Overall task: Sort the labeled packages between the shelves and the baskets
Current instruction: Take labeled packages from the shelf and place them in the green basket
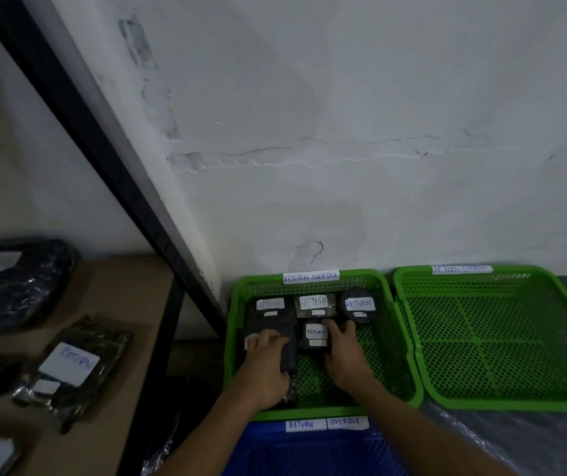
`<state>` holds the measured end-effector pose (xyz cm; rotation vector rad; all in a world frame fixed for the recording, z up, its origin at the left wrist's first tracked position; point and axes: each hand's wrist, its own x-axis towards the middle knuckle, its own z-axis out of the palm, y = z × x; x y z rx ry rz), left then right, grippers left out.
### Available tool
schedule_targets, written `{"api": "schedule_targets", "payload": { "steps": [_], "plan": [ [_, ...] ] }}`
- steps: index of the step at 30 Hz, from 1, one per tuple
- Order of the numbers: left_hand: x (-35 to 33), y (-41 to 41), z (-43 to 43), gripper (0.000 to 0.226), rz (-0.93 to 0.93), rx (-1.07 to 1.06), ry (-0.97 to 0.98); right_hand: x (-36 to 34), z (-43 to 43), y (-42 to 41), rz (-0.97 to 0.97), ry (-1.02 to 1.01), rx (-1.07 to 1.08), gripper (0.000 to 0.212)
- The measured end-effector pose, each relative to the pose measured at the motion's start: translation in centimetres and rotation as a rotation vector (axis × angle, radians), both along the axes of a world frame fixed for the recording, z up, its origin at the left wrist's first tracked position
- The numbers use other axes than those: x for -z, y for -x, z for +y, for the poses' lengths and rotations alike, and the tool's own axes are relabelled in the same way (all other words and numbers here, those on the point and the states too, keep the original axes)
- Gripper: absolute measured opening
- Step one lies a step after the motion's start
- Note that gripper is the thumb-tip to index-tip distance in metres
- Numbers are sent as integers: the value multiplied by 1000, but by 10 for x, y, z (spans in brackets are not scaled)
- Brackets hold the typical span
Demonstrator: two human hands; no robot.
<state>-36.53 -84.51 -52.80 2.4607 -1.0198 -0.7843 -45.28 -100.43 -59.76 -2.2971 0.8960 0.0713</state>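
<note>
A green mesh basket (398, 352) tagged "RETURN OVERDUE" stands on the floor by the wall. Several dark packages with white "RETURN" labels lie in it, among them a round one (359, 305) at the back right and a flat one (314, 304) beside it. My left hand (268, 362) lies on a long dark package (289, 359) at the basket's left, its fingers curled over it. My right hand (345, 355) holds the right side of a small labeled package (314, 338) in the middle.
A second green basket (409, 290), with nothing in it, stands to the right. A blue basket (261, 441) tagged "RETURN" and "OVERDUE" sits below my arms. On the left, a brown shelf (130, 293) with a black post carries several dark packages, one (72, 367) labeled "RETURN".
</note>
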Motion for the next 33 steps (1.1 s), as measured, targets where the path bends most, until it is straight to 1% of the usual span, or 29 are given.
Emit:
{"api": "schedule_targets", "payload": {
  "steps": [6, 8, 12, 15, 18, 22, 27, 31, 33],
  "plan": [
    [-9, 5, 0, 62, 33, 18, -15, -8, 1, 4, 12, -77, 13, 90],
    [-15, 7, 1, 60, 36, 19, -17, -18, 0, 8, 0, -117, 34, 91],
    [-31, 11, 3, 56, 34, 10, -38, -46, -5, 20, -5, -132, 30, 74],
    [-51, 20, 6, 56, -7, 7, -38, -75, -7, 33, -22, -153, 16, 64],
    [-77, 31, 13, 60, -40, -2, -21, -101, -9, 44, -71, -155, 5, 56],
    [-113, 47, 27, 63, -92, -7, 25, -145, 1, 59, -86, -150, -18, 47],
    [-161, 63, 51, 62, -176, -18, 89, -193, 30, 81, -136, -117, -36, 44],
    [-197, 79, 87, 61, -205, 1, 117, -234, 66, 101, -181, -89, -31, 54],
    [-214, 86, 109, 57, -244, 28, 126, -255, 92, 113, -200, -67, -32, 51]
  ]
}}
